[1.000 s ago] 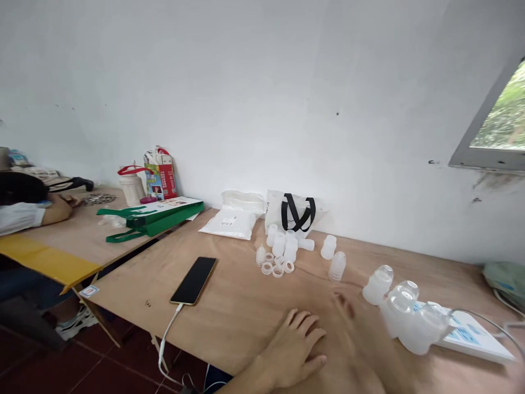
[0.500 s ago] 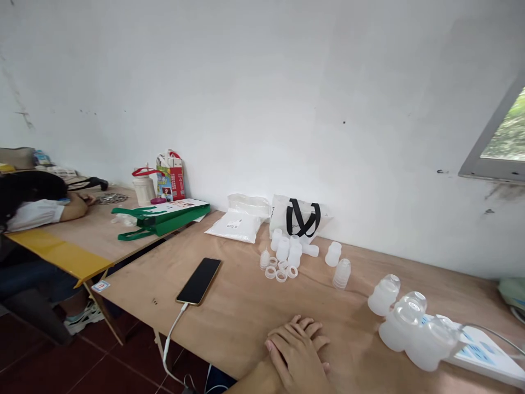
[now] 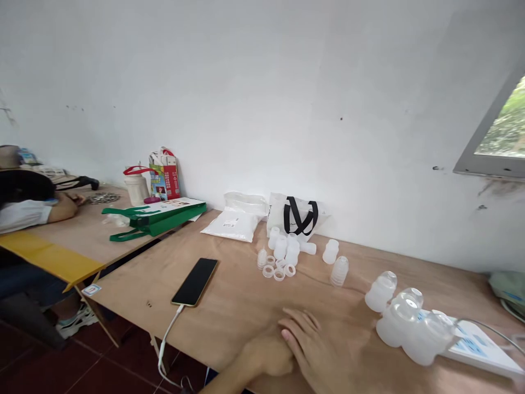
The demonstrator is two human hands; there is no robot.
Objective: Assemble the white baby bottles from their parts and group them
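Close to the table's front edge, my right hand (image 3: 314, 346) lies with its fingers stretched out, overlapping my left hand (image 3: 273, 353). The fingers of my left hand are hidden from view. Neither hand shows anything held. Beyond them stand small frosted plastic bottles (image 3: 292, 251), several plastic rings (image 3: 279, 274) and a stack of clear ribbed caps (image 3: 339, 271). Right of my hands is a group of capped frosted bottles (image 3: 426, 338), with another capped bottle (image 3: 381, 291) just behind. A single uncapped bottle (image 3: 330, 251) stands farther back.
A black phone (image 3: 196, 282) on a white cable (image 3: 166, 336) lies at left. At the wall are a white plastic package (image 3: 232, 223) and a bag with black handles (image 3: 301, 216). A white box (image 3: 478, 345) sits right. A person's arm (image 3: 63, 209) rests on the neighbouring table.
My right hand has slid right and turned, uncovering more of my left hand, whose fingers no longer show. The view has shifted slightly; the objects on the table stay in place.
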